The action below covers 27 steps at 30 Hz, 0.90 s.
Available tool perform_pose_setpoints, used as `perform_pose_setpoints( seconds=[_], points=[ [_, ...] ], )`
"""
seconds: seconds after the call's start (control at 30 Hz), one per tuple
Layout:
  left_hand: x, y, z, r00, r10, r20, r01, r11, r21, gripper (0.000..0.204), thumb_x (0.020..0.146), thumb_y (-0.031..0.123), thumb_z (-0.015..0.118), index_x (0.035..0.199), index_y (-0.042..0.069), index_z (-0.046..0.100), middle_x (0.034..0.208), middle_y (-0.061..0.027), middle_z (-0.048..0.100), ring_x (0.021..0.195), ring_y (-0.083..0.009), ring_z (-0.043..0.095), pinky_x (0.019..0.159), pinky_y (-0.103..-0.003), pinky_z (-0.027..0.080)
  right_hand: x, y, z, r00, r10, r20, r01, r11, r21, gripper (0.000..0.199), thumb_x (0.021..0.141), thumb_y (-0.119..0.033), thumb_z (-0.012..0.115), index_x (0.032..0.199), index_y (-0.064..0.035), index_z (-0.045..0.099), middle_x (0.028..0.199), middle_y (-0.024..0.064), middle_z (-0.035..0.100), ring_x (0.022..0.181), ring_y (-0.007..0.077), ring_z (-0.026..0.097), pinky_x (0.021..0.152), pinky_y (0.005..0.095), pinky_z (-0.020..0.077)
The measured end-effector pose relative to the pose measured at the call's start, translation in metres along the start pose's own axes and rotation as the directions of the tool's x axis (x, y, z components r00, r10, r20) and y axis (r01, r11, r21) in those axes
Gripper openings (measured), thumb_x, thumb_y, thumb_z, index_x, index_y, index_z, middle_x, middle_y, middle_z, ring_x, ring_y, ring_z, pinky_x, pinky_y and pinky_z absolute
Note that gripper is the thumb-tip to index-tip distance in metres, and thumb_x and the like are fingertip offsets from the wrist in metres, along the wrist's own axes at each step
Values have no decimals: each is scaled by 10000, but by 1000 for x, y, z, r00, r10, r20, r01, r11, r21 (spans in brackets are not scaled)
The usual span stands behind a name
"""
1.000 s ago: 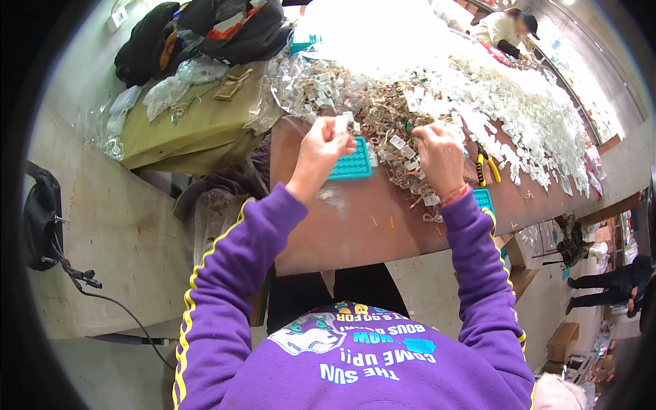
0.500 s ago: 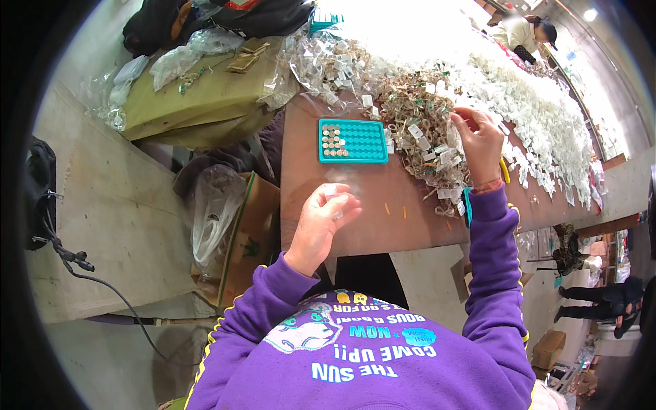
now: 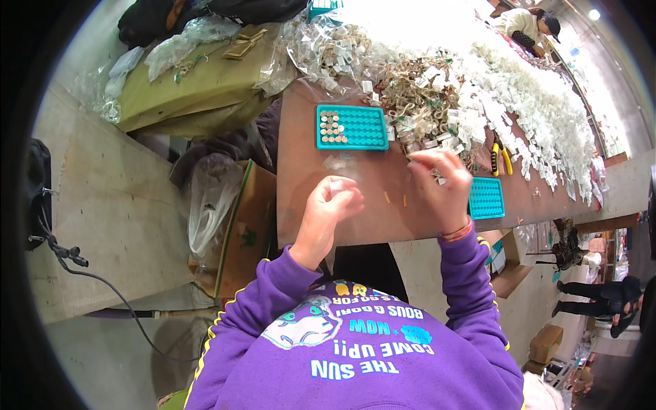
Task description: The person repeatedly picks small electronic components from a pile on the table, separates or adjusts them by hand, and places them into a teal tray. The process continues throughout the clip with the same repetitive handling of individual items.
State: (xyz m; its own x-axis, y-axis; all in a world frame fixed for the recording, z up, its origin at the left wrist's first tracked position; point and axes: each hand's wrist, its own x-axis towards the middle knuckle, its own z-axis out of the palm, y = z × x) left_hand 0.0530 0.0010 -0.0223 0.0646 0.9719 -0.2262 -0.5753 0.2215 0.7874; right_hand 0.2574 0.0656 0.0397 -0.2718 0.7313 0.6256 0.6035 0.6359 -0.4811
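Observation:
My left hand (image 3: 326,215) is above the table's front part, thumb and forefinger pinched on a small whitish, translucent piece (image 3: 335,185). To its right, my right hand (image 3: 445,193) hovers at the near edge of a tangled heap of beige cords with white tags (image 3: 432,113). Its fingers are curled together; a small white bit shows beneath them, and I cannot make out what they grip. Beyond my left hand lies a teal tray (image 3: 365,128) of small pockets, with several round, coin-like metallic pieces (image 3: 333,128) filling its left side. Small clear scraps (image 3: 338,162) lie just below this tray.
Yellow-handled pliers (image 3: 501,158) and a second teal tray (image 3: 486,198) lie right of my right hand. A large mound of clear-white packets (image 3: 540,116) spreads behind. A cardboard box (image 3: 242,222) stands left of the table. Another person (image 3: 529,29) bends over the far end.
My right hand has drawn back from the cord heap toward me and to the left, uncovering the pliers and second tray. My left hand stays nearly in place, still pinching.

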Motion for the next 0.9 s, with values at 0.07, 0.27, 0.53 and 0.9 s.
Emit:
perform_pose_setpoints(
  seconds=[0.07,0.27,0.53,0.9],
  points=[
    [-1,0,-1,1000,-3,-11,3,1000,0,159,937,106,559,1081,37,560,989,-59,613,951,-172,629,910,-376,530,-19,-8,11,987,-98,131,98,995,7,184,748,-25,723,921,-81,694,868,97,648,771,259,645,676,345,541],
    [-2,1,-3,1000,16,-21,-16,1000,-7,170,941,105,552,1096,35,560,986,-60,615,950,-171,631,883,-350,528,-55,-16,28,979,-91,183,68,989,128,185,751,-6,708,928,-51,675,940,112,659,826,276,659,714,339,547],
    [-1,1,0,999,-16,-30,16,1000,13,210,941,111,555,1139,39,550,1016,-72,628,963,-173,633,875,-331,519,-25,25,17,743,653,148,-402,259,878,145,965,-139,596,1006,0,594,1082,178,670,848,203,698,781,296,579],
    [0,6,4,991,48,125,-23,980,-197,380,935,21,474,1310,-31,441,1144,-115,599,1218,-293,544,1123,-395,378,-12,47,8,845,345,408,-250,-421,872,186,959,41,515,1121,-9,590,1164,200,628,1070,247,650,935,318,566]
  ],
)
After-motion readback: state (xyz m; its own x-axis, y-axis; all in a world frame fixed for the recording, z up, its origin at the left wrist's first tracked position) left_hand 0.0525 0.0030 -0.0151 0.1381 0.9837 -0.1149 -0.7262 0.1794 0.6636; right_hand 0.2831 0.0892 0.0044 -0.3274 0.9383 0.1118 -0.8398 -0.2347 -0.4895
